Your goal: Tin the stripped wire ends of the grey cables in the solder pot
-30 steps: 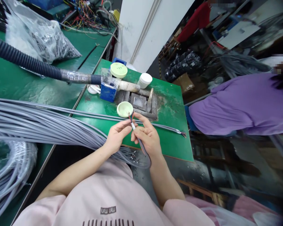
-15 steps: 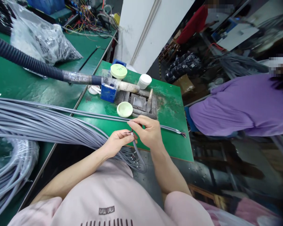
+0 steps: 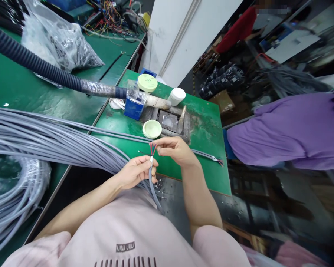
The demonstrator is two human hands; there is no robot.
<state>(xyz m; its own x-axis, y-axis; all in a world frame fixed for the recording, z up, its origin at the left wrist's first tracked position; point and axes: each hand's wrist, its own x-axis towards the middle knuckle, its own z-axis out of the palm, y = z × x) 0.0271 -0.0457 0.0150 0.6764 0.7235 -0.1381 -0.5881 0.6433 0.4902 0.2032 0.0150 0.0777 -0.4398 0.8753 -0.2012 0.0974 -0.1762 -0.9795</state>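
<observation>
In the head view, my left hand (image 3: pixel 140 170) pinches a grey cable (image 3: pixel 153 187) just under its stripped end. Thin red and blue wires (image 3: pixel 153 149) fan upward out of the white section at the jacket's end, and one dark wire sticks out to the left. My right hand (image 3: pixel 174 149) has its thumb and forefinger at the wires' upper part, closed about them. Behind the hands, further grey cables (image 3: pixel 206 153) lie across the green bench with a bared end at the right. A large bundle of grey cables (image 3: pixel 58 142) extends to the left.
A soldering pot (image 3: pixel 168 121) stands beyond my hands, beneath an extraction hose (image 3: pixel 55 76). Around it are a pale green dish (image 3: pixel 152 129), a green-lidded tub (image 3: pixel 147 82), a white tub (image 3: pixel 177 95) and a blue box (image 3: pixel 134 107). A person in purple (image 3: pixel 275 131) is at the right.
The cable end in my left hand now points upward with its coloured wires spread and visible. My right hand has shifted slightly, its fingers less curled over the end. The view has moved a little.
</observation>
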